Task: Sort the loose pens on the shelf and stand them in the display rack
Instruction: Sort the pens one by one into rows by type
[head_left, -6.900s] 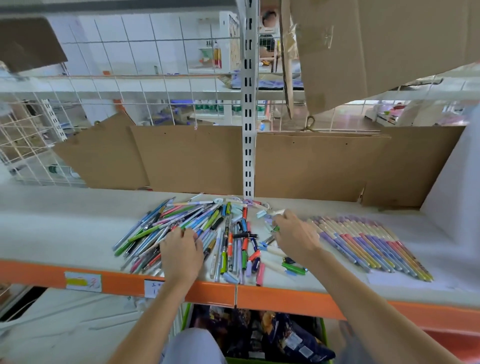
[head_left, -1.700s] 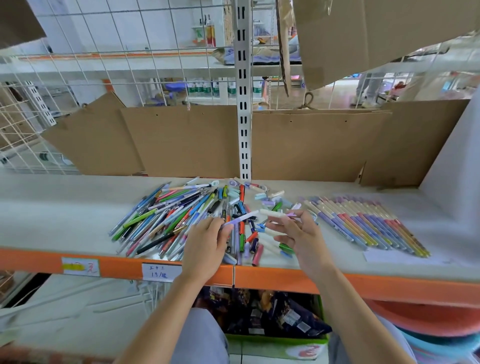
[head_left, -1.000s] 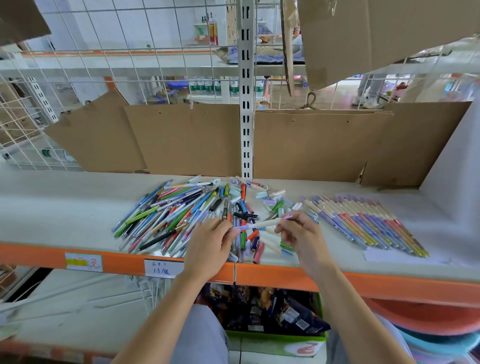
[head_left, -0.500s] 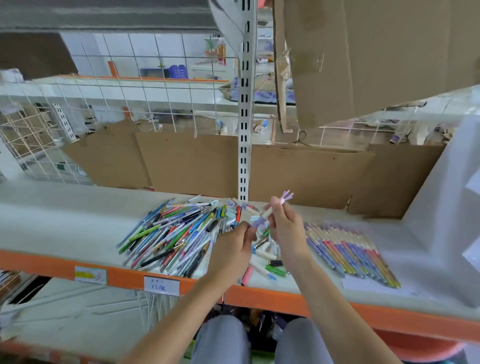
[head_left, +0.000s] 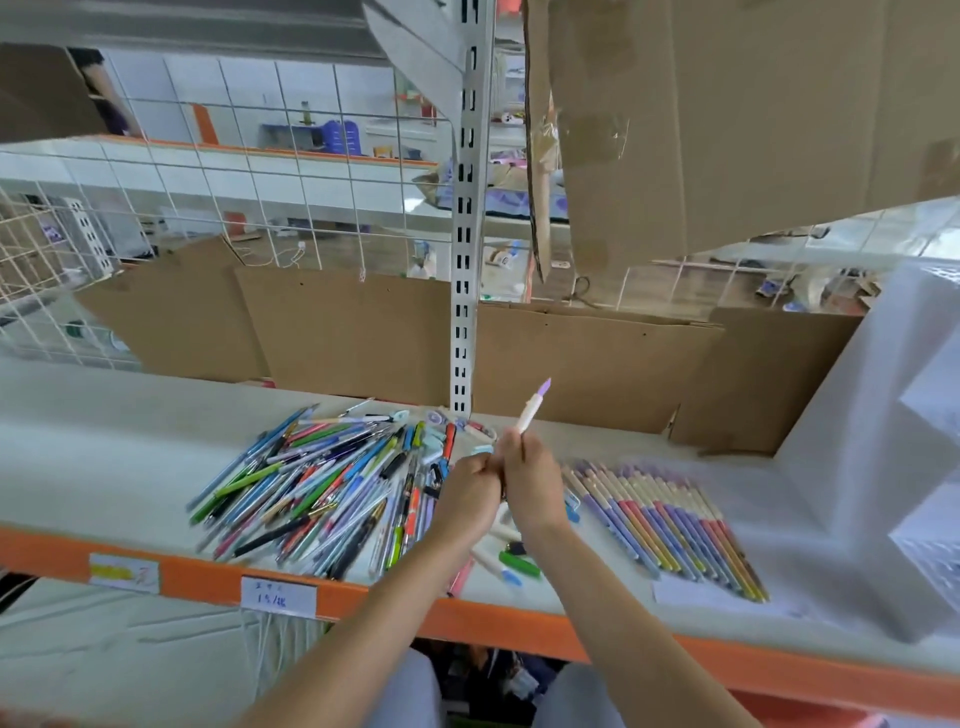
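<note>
- A pale, matte shelf with a smooth orange front rail runs across the view; two paper price labels are stuck on the rail at about 8 o'clock.
- A loose pile of pens lies on the shelf left of centre, at about 9 o'clock from the hands. The pens are thin plastic sticks in blue, green, pink, black and orange, fanned and crossing one another.
- The left hand is raised just above the right edge of the pile, fingers curled into a loose fist and touching the right hand. Whether it grips anything cannot be told.
- The right hand is just beside it, fingers curled round the lower end of a cream pen. The pen has a slim round barrel and a lilac tip, and points up toward 1 o'clock, clear of the shelf.
- A slotted white metal upright rises behind the hands at 12 o'clock.
- Flat brown cardboard sheets line the back of the shelf.
- A sorted row of pens lies at 3 o'clock from the hands, side by side and touching, with cream, lilac, red and yellow barrels.
- A white block with flat faces stands on the shelf at the far right.
</note>
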